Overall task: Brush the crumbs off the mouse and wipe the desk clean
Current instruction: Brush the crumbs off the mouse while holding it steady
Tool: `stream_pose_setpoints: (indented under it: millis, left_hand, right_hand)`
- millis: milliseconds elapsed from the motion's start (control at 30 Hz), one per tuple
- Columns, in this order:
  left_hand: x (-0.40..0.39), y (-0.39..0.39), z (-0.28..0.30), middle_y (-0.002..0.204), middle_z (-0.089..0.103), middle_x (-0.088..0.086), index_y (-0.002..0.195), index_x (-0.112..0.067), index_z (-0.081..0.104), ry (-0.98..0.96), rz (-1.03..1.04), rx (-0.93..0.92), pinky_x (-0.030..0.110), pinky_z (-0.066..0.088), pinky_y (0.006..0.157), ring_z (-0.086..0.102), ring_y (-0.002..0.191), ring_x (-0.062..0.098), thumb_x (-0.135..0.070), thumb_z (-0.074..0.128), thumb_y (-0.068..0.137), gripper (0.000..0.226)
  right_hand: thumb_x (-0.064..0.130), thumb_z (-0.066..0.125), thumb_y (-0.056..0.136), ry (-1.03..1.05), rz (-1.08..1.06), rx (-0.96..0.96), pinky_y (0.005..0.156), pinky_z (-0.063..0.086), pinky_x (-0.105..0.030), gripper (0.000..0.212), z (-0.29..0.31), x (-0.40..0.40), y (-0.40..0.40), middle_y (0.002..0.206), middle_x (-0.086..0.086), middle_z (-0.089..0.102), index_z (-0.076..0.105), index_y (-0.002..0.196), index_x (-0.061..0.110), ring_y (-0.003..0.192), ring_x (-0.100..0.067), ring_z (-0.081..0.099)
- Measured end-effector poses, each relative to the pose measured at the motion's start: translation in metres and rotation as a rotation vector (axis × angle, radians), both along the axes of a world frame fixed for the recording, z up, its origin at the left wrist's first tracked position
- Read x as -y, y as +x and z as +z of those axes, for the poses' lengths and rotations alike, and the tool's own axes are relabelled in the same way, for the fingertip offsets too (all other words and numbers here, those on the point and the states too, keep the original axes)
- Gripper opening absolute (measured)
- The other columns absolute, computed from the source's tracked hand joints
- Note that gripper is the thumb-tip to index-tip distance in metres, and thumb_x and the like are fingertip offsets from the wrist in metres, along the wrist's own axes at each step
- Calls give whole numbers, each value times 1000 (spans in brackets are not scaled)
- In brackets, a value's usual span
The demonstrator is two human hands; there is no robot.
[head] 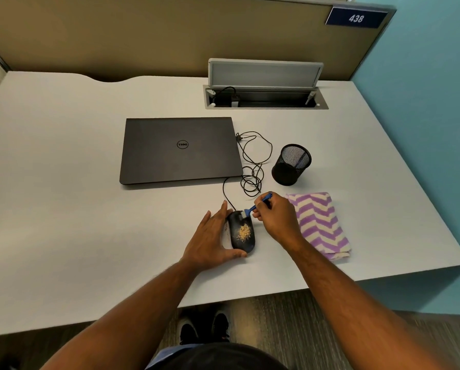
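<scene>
- A small blue brush (258,204) is pinched between the curled fingers of the right hand (275,218), with its pale bristles set on the far end of the mouse (241,232).
- The mouse is steadied by the left hand (213,236): the fingers are laid straight along its 9 o'clock side and the thumb is pressed against its near end, so nothing is clenched.
- The black mouse is found on the white desk (63,209), near the front edge, and a patch of tan crumbs (244,232) is seen on its back.
- A folded cloth (321,225) with purple and cream zigzags is laid at 3 o'clock from the mouse, just beside the right hand.
- The mouse cable (253,166) is looped towards 12 o'clock.
- A black mesh pen cup (291,164) is stood upright at 1 o'clock from the mouse.
- A closed dark laptop (181,150) is placed at 11 o'clock.
- At the far edge, a cable tray (265,98) is set into the desk with its lid raised.
</scene>
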State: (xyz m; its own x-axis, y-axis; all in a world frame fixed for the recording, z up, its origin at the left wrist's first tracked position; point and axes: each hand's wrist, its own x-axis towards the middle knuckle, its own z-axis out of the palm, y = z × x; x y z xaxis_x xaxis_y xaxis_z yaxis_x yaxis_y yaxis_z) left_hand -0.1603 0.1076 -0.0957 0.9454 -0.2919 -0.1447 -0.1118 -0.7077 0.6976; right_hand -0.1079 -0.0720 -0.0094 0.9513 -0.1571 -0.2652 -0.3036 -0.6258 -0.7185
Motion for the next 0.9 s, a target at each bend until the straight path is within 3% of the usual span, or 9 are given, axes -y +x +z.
stream_pose_setpoints:
  millis: [133,267,400,567,700,767,833,900]
  left_hand:
    - [0,0,-2,166,17,-6,148,-41,-27,-4,3,-2,37,4,126,9,154,18,-89,62,65,130]
    - [1,-1,4,166,17,-5,149,-38,-23,-9,0,0,29,-2,124,10,153,17,-84,66,67,130]
    - [0,-1,2,166,17,-4,151,-36,-22,-5,1,9,26,-4,122,10,153,16,-86,63,67,129]
    - [1,0,-1,166,17,-5,149,-40,-26,12,-3,0,32,-1,125,10,154,16,-90,59,66,129]
    - [1,0,0,165,19,-5,152,-37,-22,15,-3,24,26,-5,122,13,153,15,-88,60,68,129]
    - [1,0,0,166,17,-4,147,-43,-26,14,-6,29,30,-3,124,13,153,15,-89,59,68,126]
    - [1,0,-1,167,15,-5,146,-45,-28,13,-7,24,32,-1,125,12,153,16,-90,58,67,125]
    - [1,0,-1,166,16,-5,151,-39,-22,12,-5,15,31,-2,124,12,153,16,-89,59,67,127]
  right_hand:
    - [27,53,98,-43,72,-20,66,52,-19,16,3,-1,-4,91,-6,71,61,101,13,72,-9,65]
    - [30,54,98,-36,72,58,77,57,-27,20,7,-5,-1,96,-2,72,63,107,15,85,-14,68]
    - [27,52,98,-193,229,34,60,43,-14,16,8,-10,-4,87,-3,63,59,96,13,78,-14,61]
    - [28,52,98,-151,201,108,57,39,-10,16,16,-16,3,91,-4,68,61,97,14,75,-10,60]
    - [28,50,99,-326,370,56,72,44,-20,21,21,-21,8,100,-7,67,61,108,12,85,-17,61]
    - [25,49,98,-391,471,9,75,44,-26,13,26,-25,13,99,-8,65,57,100,16,88,-20,60]
    - [24,49,97,-411,515,26,74,44,-27,10,32,-30,19,98,-8,65,55,95,17,85,-19,58]
    - [26,48,99,-427,515,88,79,46,-29,18,35,-33,24,104,-10,67,60,104,13,87,-19,59]
